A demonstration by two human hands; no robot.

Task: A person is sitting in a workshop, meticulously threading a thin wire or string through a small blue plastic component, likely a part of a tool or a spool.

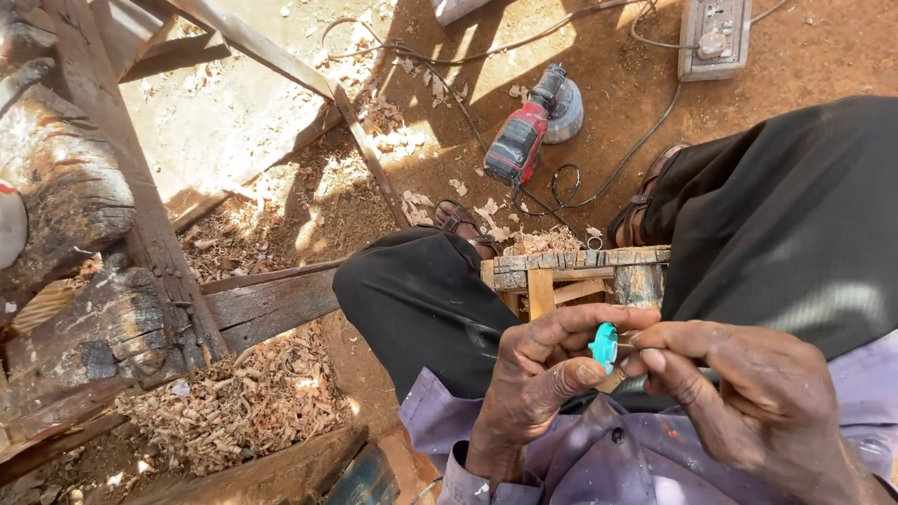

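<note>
Both your hands pinch a small turquoise piece (603,346) over your lap.
Left hand (543,374) and right hand (739,393) fingers press together on it; long axis upright, stool (571,276) just beyond.

sunlit dirt floor (823,56), wood shavings (234,402)

Small turquoise plastic piece (604,346), pinched upright

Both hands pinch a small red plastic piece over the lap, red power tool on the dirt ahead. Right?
Not quite. In the head view the small plastic piece is turquoise, not red. Left hand and right hand do pinch it over the lap, and the red power tool lies on the dirt ahead.
</note>
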